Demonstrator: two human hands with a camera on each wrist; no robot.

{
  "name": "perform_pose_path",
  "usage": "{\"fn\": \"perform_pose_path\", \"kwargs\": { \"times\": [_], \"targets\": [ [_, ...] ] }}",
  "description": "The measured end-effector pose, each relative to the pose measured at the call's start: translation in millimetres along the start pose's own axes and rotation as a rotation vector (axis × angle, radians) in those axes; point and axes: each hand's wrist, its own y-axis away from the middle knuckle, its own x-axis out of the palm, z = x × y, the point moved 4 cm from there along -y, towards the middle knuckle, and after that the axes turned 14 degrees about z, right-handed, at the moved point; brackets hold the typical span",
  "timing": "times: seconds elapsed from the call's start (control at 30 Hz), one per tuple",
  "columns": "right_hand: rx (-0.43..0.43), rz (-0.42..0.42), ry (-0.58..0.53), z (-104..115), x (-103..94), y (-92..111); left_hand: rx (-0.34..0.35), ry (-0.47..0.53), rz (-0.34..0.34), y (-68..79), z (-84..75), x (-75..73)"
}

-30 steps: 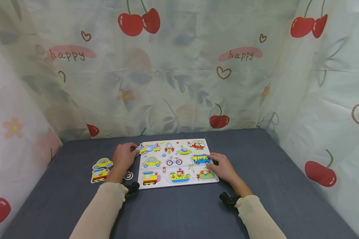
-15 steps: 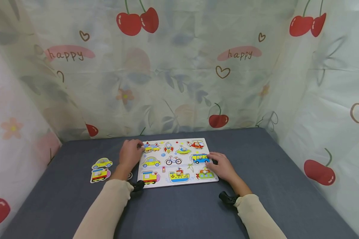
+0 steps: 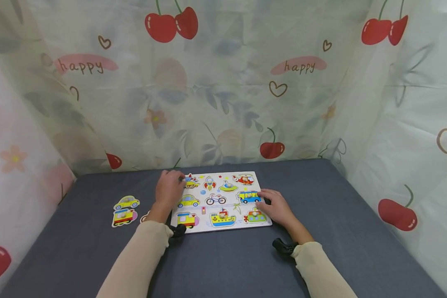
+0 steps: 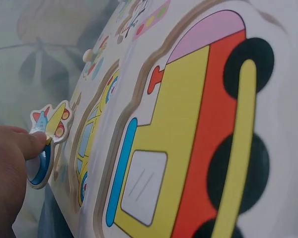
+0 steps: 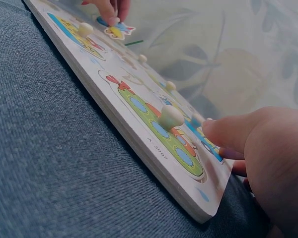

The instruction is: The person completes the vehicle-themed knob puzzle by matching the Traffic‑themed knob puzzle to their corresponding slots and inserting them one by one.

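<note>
My left hand (image 3: 168, 191) pinches a small airplane puzzle piece (image 4: 52, 124) over the back left corner of the white peg puzzle board (image 3: 205, 226). The piece sits tilted in the left wrist view, near the printed airplane spot. At the board's right edge lies my right hand (image 3: 277, 210), its thumb (image 5: 228, 133) over the top beside the bus piece (image 3: 248, 197) and its other fingers by the edge. A green submarine piece (image 5: 156, 129) with a round knob sits in front of that hand.
Left of the board lie a yellow car piece (image 3: 126, 202) and a train piece (image 3: 123, 217). Another loose piece (image 3: 144, 216) is mostly hidden by the left wrist. A patterned curtain (image 3: 223, 103) rises behind the dark table (image 3: 223, 265).
My left hand has carried the airplane piece rightward from the board's left side onto its back left corner. My right hand has stayed at the right edge.
</note>
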Motion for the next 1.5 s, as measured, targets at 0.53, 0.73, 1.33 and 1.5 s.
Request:
{"fn": "perform_pose_path", "kwargs": {
  "times": [0.53,0.73,1.33,1.5],
  "targets": [
    [0.008,0.005,0.007,1.0,-0.4,0.2,-0.004,-0.028,-0.005,-4.7,-7.5,9.1],
    [0.005,0.001,0.005,2.3,-1.0,1.0,-0.018,-0.025,0.031,-4.7,-6.5,10.1],
    [0.005,0.003,0.006,0.7,-0.8,-0.1,-0.005,-0.076,0.118,0.8,-6.0,13.4],
    [-0.002,-0.001,0.001,1.2,-0.4,-0.1,-0.018,-0.073,0.142,1.1,-5.4,14.6]
  ]
}}
